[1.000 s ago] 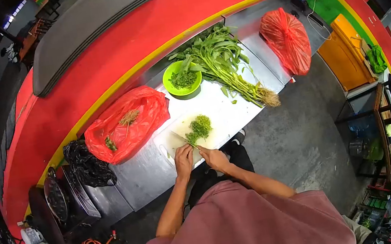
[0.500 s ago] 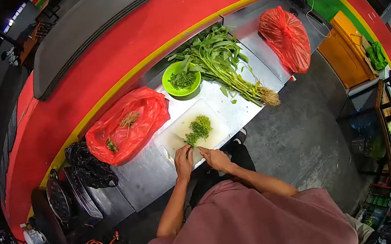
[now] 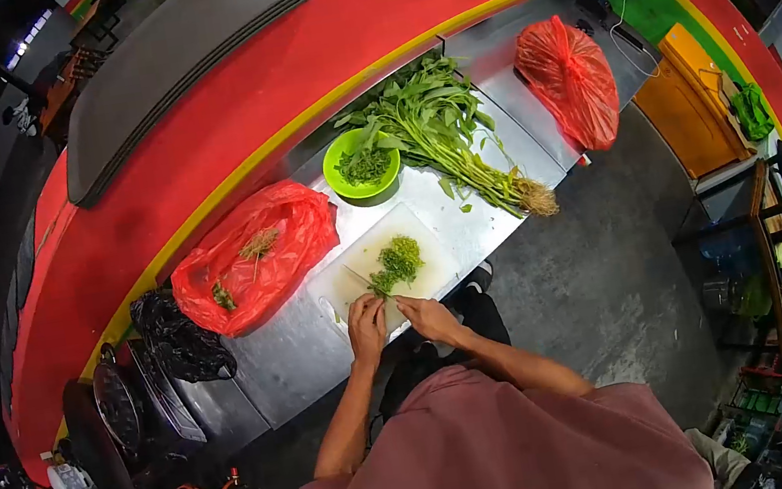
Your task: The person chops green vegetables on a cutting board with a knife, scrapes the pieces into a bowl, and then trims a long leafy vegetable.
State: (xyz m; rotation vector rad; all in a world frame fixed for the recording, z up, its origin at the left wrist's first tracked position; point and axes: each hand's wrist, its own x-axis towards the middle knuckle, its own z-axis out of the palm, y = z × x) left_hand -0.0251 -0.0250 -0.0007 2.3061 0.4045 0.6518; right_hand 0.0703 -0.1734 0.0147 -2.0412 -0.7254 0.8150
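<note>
White cutting board (image 3: 437, 266) on the steel counter (image 3: 300, 367), chopped greens (image 3: 401, 261) heaped mid-board. Left hand (image 3: 367, 325) pinches their near end; right hand (image 3: 429, 319), just beside, has fingers closed, probably on a knife (image 3: 358, 277), small in view. Lime bowl (image 3: 365, 190) beyond, touching leafy bunch (image 3: 458, 148).

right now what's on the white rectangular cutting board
Chopped green leaves lie on the white rectangular cutting board. The surface beneath them is covered; the left hand and right hand hide part of the near edge.
</note>
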